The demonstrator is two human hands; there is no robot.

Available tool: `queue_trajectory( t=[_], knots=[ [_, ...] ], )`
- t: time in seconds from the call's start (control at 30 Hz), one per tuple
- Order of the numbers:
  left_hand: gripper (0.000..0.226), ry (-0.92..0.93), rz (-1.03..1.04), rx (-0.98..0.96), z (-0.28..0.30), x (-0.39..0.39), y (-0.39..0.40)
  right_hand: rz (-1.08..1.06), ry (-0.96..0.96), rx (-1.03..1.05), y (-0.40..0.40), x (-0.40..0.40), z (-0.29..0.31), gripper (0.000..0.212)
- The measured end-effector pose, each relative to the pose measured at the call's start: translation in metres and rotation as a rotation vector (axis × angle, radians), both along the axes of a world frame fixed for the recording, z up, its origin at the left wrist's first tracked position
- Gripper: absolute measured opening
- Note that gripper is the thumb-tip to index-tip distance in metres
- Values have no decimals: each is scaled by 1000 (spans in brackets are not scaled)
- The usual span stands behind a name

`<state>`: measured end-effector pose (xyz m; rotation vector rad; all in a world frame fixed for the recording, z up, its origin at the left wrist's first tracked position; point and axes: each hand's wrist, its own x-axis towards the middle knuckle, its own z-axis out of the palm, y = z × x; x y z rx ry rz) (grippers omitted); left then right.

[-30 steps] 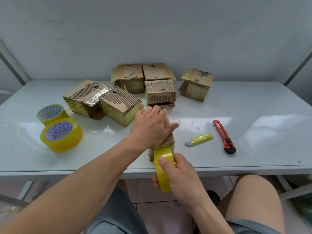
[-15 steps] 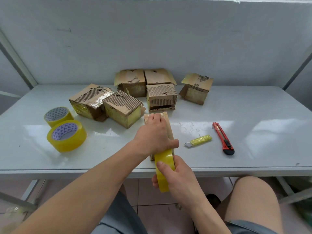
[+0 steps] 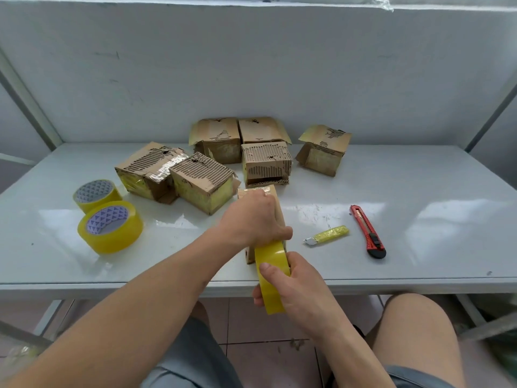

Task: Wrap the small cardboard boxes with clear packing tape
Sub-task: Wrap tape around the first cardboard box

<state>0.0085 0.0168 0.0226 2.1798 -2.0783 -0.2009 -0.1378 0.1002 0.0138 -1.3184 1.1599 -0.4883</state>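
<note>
Now more of the box (image 3: 272, 191) shows beyond the left hand (image 3: 251, 222) than a second ago: its glossy far end has come clear, while the hand presses down on its top near the table (image 3: 419, 219) front edge. That suggests a strip is already laid along the top. The right hand (image 3: 291, 287) still grips the tape roll (image 3: 270, 275), touching the box's near end. Whether tape runs between roll and box is hidden by the hands. Other boxes (image 3: 201, 183) stand behind.
</note>
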Motion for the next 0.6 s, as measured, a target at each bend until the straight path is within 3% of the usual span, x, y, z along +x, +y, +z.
queue_trajectory(
  t=[0.13, 0.37, 0.6],
  knots=[
    [41, 61, 4, 121, 28, 12, -17, 2, 18, -2, 2, 0, -4, 22],
    [48, 254, 43, 362, 55, 25, -47, -3, 63, -87, -9, 2, 7, 27],
    [51, 340, 82, 461, 65, 32, -60, -68, 84, -73, -17, 8, 10, 33]
  ],
)
